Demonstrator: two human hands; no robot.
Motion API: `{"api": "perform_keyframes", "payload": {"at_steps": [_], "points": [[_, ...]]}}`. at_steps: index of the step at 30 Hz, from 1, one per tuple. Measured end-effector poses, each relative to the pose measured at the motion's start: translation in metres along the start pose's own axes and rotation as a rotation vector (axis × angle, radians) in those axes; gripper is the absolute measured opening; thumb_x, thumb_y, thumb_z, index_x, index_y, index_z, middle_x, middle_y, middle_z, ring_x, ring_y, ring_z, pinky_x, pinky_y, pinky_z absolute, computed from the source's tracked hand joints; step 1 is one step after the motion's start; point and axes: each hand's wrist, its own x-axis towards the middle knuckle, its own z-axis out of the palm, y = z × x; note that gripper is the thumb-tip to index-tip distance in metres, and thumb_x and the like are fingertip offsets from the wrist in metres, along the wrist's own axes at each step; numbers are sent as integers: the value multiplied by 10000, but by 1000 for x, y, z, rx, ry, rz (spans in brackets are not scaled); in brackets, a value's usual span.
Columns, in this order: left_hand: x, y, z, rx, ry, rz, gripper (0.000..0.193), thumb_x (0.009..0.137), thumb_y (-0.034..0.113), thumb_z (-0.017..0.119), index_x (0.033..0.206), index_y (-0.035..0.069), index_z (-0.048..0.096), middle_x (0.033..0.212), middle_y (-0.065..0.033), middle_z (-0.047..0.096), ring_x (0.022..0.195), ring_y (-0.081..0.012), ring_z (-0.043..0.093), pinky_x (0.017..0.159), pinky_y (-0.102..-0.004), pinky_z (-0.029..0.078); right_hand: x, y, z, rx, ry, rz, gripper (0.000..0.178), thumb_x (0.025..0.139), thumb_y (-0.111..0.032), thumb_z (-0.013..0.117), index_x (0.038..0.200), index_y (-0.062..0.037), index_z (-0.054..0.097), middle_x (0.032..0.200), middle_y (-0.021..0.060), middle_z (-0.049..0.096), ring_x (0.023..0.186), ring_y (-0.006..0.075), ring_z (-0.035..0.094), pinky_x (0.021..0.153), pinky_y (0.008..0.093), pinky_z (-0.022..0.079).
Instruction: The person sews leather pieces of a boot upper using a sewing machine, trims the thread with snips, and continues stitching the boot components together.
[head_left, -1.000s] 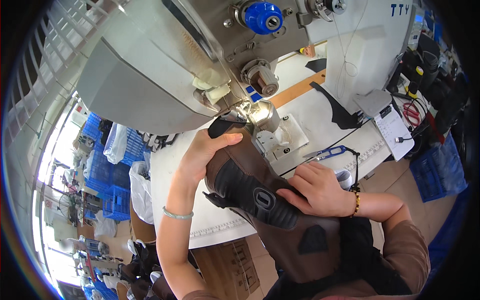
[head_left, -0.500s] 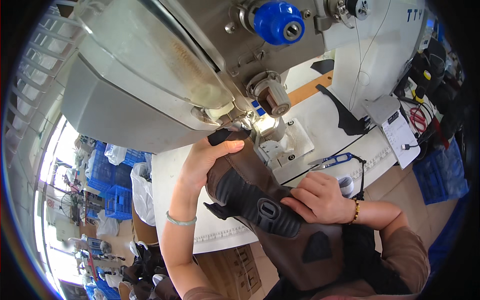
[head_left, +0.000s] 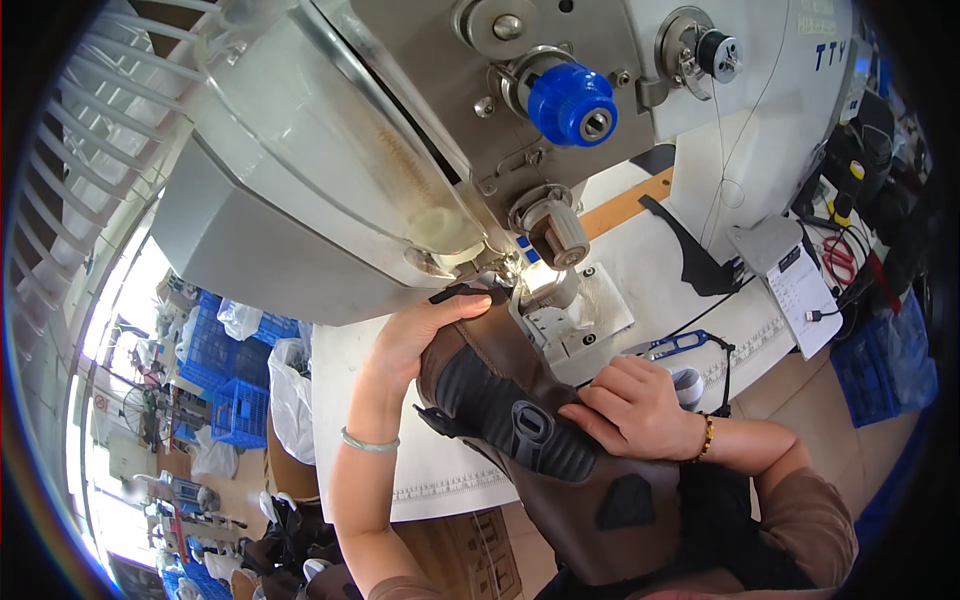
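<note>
A brown and black leather boot upper (head_left: 575,515) lies slantwise before me, its far end under the needle area of a sewing machine (head_left: 510,265). My left hand (head_left: 430,325) is closed on the upper's far left edge, thumb on top, close to the lit stitching point. My right hand (head_left: 635,410) grips the right edge farther down, fingers curled over the leather. A black ribbed panel with an oval fitting (head_left: 532,424) runs along the upper between my hands. The needle tip itself is too small to make out.
Blue-handled thread snips (head_left: 680,345) on a black cord lie beyond my right hand. A black cut piece (head_left: 690,250) rests on the white table (head_left: 445,485). The machine's grey cover (head_left: 270,245) overhangs at left. Blue crates (head_left: 240,410) stand on the floor.
The view has shifted, so the machine sits lower in the picture. Both hands keep their hold on the boot upper, and its place at the needle looks nearly the same.
</note>
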Motion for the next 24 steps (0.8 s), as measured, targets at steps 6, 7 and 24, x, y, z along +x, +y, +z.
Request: {"api": "perform_keyframes", "payload": {"at_steps": [6,7,24], "points": [[-4,-5,3,-53,-81,35,254,799,84,644,1019,-33,597,931,-80,639,825,-131,613,731,-253,505,2,7,-5,12,-8,30,197,675,-115,739,699,-52,554,629,40,466,527,199,469,472,296,369],[-4,-7,2,-72,-83,14,258,797,80,644,1023,-34,591,924,-81,638,817,-134,614,724,-256,509,5,7,-7,19,-18,25,198,677,-110,735,686,-53,546,628,42,465,528,203,471,472,298,370],[-5,-15,-4,-138,-154,98,301,779,71,665,1044,-41,578,942,-109,635,801,-156,623,723,-270,521,7,17,-10,142,-109,154,255,754,-178,688,666,-41,491,608,95,483,545,283,502,493,356,398]]}}
